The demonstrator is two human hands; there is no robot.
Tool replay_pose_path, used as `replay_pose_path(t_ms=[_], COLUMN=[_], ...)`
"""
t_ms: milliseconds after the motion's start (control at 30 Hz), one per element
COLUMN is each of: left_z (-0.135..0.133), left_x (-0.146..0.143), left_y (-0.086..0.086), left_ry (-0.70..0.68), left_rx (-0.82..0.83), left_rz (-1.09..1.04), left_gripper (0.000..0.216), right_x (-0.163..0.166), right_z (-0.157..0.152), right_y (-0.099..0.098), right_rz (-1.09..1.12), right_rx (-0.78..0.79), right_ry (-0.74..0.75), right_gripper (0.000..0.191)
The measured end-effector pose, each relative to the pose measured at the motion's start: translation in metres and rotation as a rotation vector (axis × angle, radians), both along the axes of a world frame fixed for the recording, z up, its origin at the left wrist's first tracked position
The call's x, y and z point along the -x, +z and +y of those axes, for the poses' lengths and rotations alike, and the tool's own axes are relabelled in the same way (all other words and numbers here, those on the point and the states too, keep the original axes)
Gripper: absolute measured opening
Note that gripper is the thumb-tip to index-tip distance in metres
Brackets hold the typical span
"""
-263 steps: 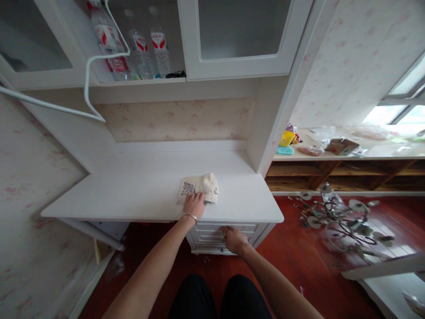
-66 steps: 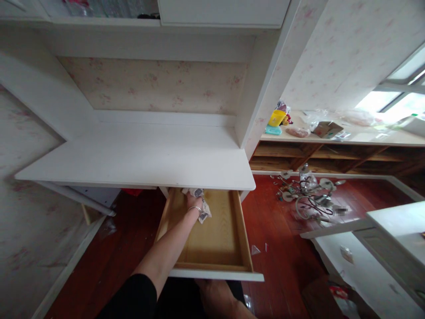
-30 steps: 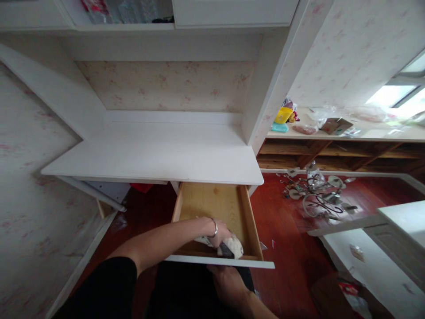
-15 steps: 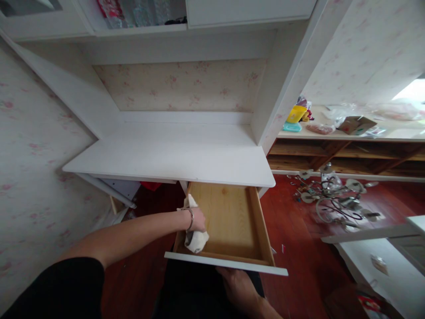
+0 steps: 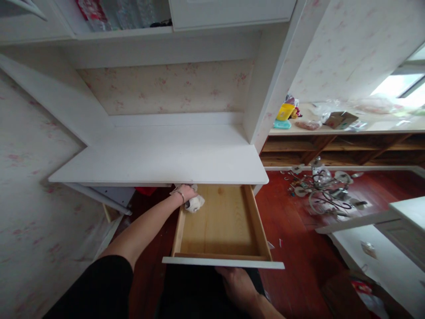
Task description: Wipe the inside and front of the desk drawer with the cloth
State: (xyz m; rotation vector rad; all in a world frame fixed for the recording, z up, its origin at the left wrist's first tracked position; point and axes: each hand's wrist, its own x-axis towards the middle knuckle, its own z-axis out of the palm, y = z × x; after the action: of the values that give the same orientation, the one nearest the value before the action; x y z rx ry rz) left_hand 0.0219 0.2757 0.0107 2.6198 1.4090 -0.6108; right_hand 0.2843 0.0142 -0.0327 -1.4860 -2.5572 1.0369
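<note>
My left hand [image 5: 187, 193] is closed on a whitish cloth [image 5: 195, 204], pressed to the back left part of a pulled-out wooden drawer [image 5: 222, 226]. A bracelet circles that wrist. Below the drawer's white front panel [image 5: 226, 262], my right hand [image 5: 239, 283] grips the lower edge from outside, its fingertips hidden behind the panel. The drawer's bare wood bottom shows, with nothing lying in it apart from the cloth. Above it extends the white desk top [image 5: 166, 155].
Cupboards [image 5: 232, 13] overhang the desk. A chandelier [image 5: 328, 188] lies on the red wood floor [image 5: 292, 266] at right. Behind it, a long low shelf [image 5: 299, 146] carries a yellow container [image 5: 284, 112], a cardboard box [image 5: 340, 120] and plastic bags. White furniture [image 5: 375, 248] stands at lower right.
My left hand has slid the cloth along the drawer's left side, from near the front to the back beneath the desk edge. My right hand stays at the front panel. The view has shifted slightly.
</note>
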Motion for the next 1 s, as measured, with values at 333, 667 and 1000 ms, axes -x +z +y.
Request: replay_pose_path(t_ms=[333, 667, 1000], left_z=[-0.065, -0.181, -0.179], left_x=[0.005, 0.003, -0.093], left_y=[0.021, 0.055, 0.053], left_ry=[0.107, 0.283, 0.215], left_rx=[-0.123, 0.317, 0.444], left_rz=[-0.116, -0.258, -0.504], left_gripper=[0.048, 0.035, 0.037], right_x=[0.0, -0.002, 0.001], right_z=[-0.007, -0.004, -0.005], right_y=[-0.012, -0.014, -0.013], right_rz=[0.064, 0.099, 0.059], right_rx=[0.057, 0.074, 0.071], right_ry=[-0.139, -0.127, -0.144], right_gripper=[0.052, 0.046, 0.044])
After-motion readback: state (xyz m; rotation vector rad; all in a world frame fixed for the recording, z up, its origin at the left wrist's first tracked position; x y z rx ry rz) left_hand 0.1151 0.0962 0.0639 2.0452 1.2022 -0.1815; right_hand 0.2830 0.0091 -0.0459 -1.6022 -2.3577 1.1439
